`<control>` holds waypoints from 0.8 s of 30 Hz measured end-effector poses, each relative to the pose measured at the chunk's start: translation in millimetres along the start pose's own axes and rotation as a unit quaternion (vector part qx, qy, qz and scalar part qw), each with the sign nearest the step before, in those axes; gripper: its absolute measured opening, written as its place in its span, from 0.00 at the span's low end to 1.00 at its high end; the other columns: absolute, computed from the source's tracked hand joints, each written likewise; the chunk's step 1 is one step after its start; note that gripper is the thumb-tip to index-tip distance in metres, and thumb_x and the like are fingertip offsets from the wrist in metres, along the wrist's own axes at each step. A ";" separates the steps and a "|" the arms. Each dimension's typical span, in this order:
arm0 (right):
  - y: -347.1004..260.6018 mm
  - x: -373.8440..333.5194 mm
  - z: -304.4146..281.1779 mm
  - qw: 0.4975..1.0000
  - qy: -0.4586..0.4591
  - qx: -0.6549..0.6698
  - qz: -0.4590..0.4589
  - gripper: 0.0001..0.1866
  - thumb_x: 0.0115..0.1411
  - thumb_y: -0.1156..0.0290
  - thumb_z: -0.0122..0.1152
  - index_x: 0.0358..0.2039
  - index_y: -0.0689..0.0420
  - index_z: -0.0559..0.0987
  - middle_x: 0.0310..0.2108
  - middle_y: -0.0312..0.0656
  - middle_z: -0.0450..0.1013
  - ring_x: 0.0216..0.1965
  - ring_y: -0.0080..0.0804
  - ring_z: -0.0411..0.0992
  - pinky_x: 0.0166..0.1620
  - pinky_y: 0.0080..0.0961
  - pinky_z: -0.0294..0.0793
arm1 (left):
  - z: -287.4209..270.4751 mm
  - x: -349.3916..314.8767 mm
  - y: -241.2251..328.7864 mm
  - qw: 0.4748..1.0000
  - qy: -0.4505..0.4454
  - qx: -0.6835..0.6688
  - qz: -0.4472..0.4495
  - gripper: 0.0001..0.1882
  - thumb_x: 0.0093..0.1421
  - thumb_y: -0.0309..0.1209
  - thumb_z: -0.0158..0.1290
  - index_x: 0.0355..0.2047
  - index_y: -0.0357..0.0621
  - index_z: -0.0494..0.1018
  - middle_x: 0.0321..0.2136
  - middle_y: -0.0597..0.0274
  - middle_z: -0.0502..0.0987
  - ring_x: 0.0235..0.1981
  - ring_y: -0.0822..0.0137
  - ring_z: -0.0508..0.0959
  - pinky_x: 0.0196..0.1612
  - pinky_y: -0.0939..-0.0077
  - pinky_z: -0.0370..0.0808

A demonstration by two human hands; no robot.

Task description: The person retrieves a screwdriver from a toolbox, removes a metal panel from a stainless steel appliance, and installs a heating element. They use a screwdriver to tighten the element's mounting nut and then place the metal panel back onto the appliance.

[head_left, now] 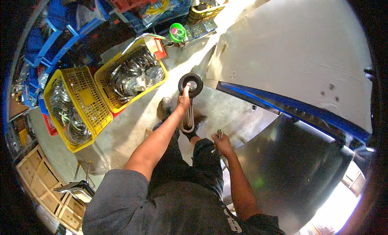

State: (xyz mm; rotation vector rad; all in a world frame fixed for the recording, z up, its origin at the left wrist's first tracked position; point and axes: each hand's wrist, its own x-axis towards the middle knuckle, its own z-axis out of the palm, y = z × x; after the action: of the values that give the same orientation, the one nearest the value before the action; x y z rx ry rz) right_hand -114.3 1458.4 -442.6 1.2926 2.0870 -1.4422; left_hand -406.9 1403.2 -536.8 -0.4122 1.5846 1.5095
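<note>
My left hand (184, 98) is closed on a heating element (197, 80), which has a round black flange and long bent metal rods (191, 115). The thumb lies over the flange's middle, and the rods hang down toward my shoes. To the right, my right hand (222, 145) is closed around a small metal piece (220, 133). Only its tip shows above the fingers, so its exact kind is hidden. The two hands are apart.
Two yellow crates (106, 100) of coiled metal parts stand at the left. Blue bins (54, 37) rise behind them. A green bowl (177, 32) sits at the far side. Large metal panels (291, 45) fill the right. A folding stool (76, 189) stands lower left.
</note>
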 end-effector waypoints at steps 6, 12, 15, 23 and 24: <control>41.0 143.9 59.9 0.986 -0.025 0.123 0.108 0.16 0.66 0.57 0.61 0.32 0.59 0.78 0.21 0.37 0.73 0.18 0.28 0.69 0.23 0.29 0.67 | -13.5 88.7 -38.5 0.992 -0.032 0.030 0.118 0.31 0.67 0.61 0.43 0.47 0.48 0.79 0.25 0.64 0.78 0.20 0.71 0.75 0.25 0.72 0.72; 121.2 276.3 123.4 0.990 -0.011 0.046 0.135 0.16 0.62 0.59 0.61 0.25 0.59 0.79 0.17 0.40 0.73 0.18 0.33 0.72 0.25 0.36 0.71 | -28.1 177.8 -93.0 0.991 -0.073 0.011 0.110 0.29 0.70 0.58 0.43 0.52 0.49 0.78 0.32 0.64 0.81 0.27 0.71 0.77 0.30 0.72 0.74; 180.9 339.5 151.5 0.997 -0.016 -0.079 0.011 0.16 0.58 0.58 0.62 0.23 0.59 0.80 0.19 0.43 0.77 0.22 0.38 0.77 0.29 0.39 0.76 | -23.1 208.8 -96.2 0.991 -0.050 0.083 0.090 0.28 0.71 0.57 0.41 0.50 0.46 0.75 0.35 0.61 0.79 0.30 0.67 0.77 0.33 0.70 0.76; 272.4 496.4 200.7 0.983 0.000 -0.183 -0.018 0.17 0.57 0.58 0.66 0.32 0.61 0.81 0.29 0.49 0.80 0.32 0.46 0.80 0.39 0.44 0.79 | 17.1 256.3 -18.0 0.984 -0.121 -0.014 0.130 0.26 0.68 0.56 0.38 0.49 0.51 0.72 0.23 0.64 0.77 0.16 0.70 0.74 0.18 0.72 0.74; 270.9 509.0 203.3 0.984 0.013 -0.180 0.012 0.17 0.57 0.58 0.67 0.34 0.61 0.80 0.30 0.50 0.81 0.34 0.46 0.80 0.41 0.45 0.79 | 21.4 258.1 -13.5 0.975 -0.128 -0.012 0.183 0.26 0.69 0.55 0.37 0.49 0.51 0.72 0.24 0.64 0.77 0.16 0.70 0.74 0.18 0.73 0.73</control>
State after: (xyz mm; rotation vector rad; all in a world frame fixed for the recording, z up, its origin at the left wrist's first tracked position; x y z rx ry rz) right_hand -228.0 1566.1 -1033.5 1.1902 2.2092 -0.9803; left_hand -532.2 1504.1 -740.2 0.0714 1.4907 1.7781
